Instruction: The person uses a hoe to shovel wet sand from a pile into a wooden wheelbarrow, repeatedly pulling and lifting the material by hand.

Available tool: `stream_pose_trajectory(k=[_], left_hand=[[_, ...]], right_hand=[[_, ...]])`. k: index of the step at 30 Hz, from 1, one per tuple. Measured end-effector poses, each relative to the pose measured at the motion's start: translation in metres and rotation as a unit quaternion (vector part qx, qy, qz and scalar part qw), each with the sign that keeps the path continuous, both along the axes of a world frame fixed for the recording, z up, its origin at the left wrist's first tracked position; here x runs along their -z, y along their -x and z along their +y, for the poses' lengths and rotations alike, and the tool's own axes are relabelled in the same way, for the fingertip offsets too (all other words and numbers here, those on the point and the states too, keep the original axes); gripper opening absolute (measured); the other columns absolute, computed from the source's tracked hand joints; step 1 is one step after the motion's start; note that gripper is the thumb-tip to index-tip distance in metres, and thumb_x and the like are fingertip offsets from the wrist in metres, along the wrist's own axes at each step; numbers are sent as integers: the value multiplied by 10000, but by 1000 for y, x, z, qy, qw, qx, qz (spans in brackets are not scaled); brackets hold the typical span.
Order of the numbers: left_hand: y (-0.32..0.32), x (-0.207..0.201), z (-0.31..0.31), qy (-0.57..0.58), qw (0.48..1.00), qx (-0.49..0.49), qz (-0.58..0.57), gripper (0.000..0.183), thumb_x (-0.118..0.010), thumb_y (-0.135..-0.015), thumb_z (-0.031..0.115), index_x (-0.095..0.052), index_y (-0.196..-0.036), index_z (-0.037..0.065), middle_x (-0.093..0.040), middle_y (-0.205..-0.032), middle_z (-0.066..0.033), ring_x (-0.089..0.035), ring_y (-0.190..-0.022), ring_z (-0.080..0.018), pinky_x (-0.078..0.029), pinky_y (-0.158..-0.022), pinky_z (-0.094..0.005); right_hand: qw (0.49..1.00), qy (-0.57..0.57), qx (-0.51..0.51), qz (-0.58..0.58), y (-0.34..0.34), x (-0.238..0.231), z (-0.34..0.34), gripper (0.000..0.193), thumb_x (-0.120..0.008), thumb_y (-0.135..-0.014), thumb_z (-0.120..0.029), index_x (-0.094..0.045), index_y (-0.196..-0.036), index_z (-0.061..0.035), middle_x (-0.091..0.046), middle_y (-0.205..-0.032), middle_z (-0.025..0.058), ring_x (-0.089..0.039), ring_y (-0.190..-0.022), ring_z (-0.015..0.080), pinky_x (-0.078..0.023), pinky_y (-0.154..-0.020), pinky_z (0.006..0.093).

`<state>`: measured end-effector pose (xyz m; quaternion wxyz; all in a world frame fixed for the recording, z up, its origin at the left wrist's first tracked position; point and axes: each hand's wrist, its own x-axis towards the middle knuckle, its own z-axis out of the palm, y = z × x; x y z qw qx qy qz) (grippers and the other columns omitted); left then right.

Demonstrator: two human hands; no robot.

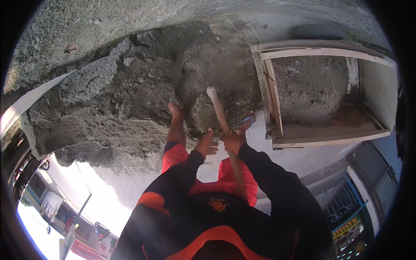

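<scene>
My right hand (234, 141) is wrapped round the wooden handle of a hoe (221, 115). The handle slants from my lap up to a pale far end, over a heap of grey sand mix (138, 95). What seems to be its blade is caked in grey, so its outline is hard to make out. To the left of the handle, my left hand (206, 144) has its fingers spread and holds nothing. My bare feet stand at the near edge of the heap, one on either side of the hoe's far end.
A wooden-framed box (329, 141) with grey sand in it stands to the right of the heap. Behind runs a rough grey wall (143, 15). A blue metal gate (346, 199) is at the lower right, and a bright street with a parked motorcycle (102, 232) at the lower left.
</scene>
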<state>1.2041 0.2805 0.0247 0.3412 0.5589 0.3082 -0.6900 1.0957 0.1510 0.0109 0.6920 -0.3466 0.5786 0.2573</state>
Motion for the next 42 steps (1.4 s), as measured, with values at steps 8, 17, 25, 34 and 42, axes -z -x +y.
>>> stream_pose_trajectory(k=[8,17,25,34,42], left_hand=[[44,-112,-247,219,939,-264,13,819,-565,-841,647,-376,-1272,-24,-529,-1131,-182,-522,-1095,-324,-413,-980,-465],[214,-218,-380,318,872,-290,232,519,-698,-833,465,-467,-1078,70,-596,-1041,-114,-556,-1088,-330,-397,-1018,-497],[114,-183,-238,197,959,-192,62,487,-652,-850,523,-491,-1068,118,-620,-1055,-111,-589,-1030,-276,-433,-964,-463],[76,-116,-92,159,986,-35,-43,683,-642,-851,482,-396,-1304,34,-510,-1189,-136,-556,-1057,-223,-465,-874,-419],[-151,31,-1,131,779,420,-446,505,-664,-763,341,-538,-1117,4,-642,-959,-241,-629,-923,-413,-498,-816,-487]], right_hand=[[903,246,-319,-149,160,-257,-211,400,-643,-849,-297,-491,-1042,19,-591,-724,135,-617,-615,229,-487,-583,365],[660,608,-435,69,358,-366,-351,232,-680,-686,-105,-498,-822,-55,-603,-712,161,-606,-708,389,-471,-648,477],[853,382,-352,-50,257,-286,-182,299,-720,-755,-208,-519,-890,-34,-617,-782,221,-613,-765,428,-487,-653,478],[992,67,-33,-103,-5,-42,-87,178,-650,-859,-149,-535,-877,-14,-558,-659,54,-533,-477,166,-444,-419,347],[944,160,285,-46,-267,99,-79,171,-614,-897,-173,-494,-890,-52,-485,-706,38,-501,-540,171,-448,-491,376]])
